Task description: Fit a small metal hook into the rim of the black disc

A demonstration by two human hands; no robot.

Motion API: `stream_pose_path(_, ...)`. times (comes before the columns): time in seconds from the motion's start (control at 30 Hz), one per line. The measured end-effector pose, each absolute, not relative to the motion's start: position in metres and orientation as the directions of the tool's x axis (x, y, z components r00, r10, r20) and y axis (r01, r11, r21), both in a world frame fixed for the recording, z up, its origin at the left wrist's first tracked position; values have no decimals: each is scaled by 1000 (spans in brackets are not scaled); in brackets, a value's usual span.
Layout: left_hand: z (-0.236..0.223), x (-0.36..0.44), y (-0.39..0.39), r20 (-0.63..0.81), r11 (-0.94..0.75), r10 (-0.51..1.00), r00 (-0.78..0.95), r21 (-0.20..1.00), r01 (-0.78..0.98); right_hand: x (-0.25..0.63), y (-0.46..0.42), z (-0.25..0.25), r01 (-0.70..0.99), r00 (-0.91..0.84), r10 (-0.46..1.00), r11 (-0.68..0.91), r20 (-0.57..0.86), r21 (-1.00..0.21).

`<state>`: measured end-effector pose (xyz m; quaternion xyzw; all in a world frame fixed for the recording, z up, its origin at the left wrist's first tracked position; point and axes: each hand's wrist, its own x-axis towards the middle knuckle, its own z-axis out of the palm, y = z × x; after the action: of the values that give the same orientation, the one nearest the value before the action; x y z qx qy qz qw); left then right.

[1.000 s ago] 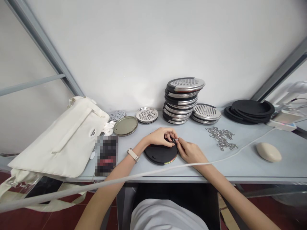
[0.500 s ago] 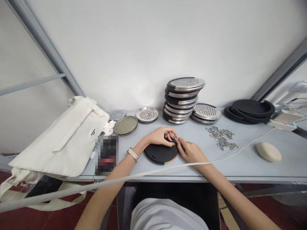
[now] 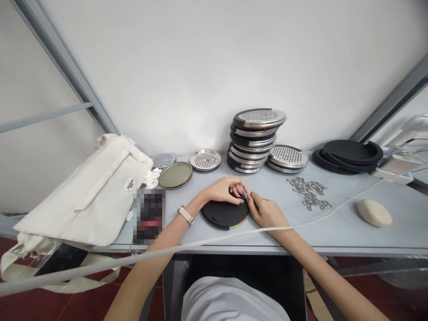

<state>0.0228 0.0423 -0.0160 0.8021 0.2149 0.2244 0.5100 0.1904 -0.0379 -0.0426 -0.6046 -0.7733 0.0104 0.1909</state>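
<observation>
A round black disc point(image 3: 223, 215) with a thin coloured edge lies on the table in front of me. My left hand point(image 3: 229, 189) rests over its far side, with the fingers curled round the rim near its upper right. At that same spot my right hand point(image 3: 266, 208) pinches a small shiny metal clip point(image 3: 245, 195) between thumb and forefinger. The fingers hide most of the clip and how it sits on the disc. To the right lies a loose pile of similar bent metal clips point(image 3: 308, 191).
Behind my hands stands a tall stack of perforated metal discs with black rims point(image 3: 256, 138). Black trays point(image 3: 349, 154) lie at right, near a cream computer mouse point(image 3: 374, 212). A white bag point(image 3: 87, 191) leans at left. A white cable point(image 3: 214, 240) crosses in front, over my forearms.
Almost nothing differs. Both hands stay at the disc's upper right edge, with at most a slight shift of the right fingers; the view has tilted a little.
</observation>
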Motion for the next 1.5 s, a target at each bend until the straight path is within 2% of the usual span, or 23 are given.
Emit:
stream_pose_path(0.1, -17, 23, 43, 148, -396, 552, 821, 913, 102, 191, -37, -43, 930, -171, 941, 252, 294, -266)
stream_pose_path(0.3, -18, 22, 43, 149, -415, 552, 820, 903, 115, 191, -37, -43, 917, -250, 933, 314, 259, -247)
stream_pose_path(0.63, -12, 21, 41, 149, -472, 566, 811, 865, 170, 190, -37, -41, 924, -241, 944, 294, 225, -245)
stream_pose_path(0.87, -15, 21, 42, 128, -410, 568, 813, 900, 145, 189, -38, -40, 935, -238, 946, 284, 218, -213)
stream_pose_path(1.2, -16, 22, 42, 131, -393, 556, 821, 912, 120, 192, -35, -44, 929, -155, 954, 230, 258, -289)
stream_pose_path(1.5, -15, 21, 42, 140, -440, 560, 816, 885, 151, 192, -36, -42, 918, -240, 942, 298, 232, -261)
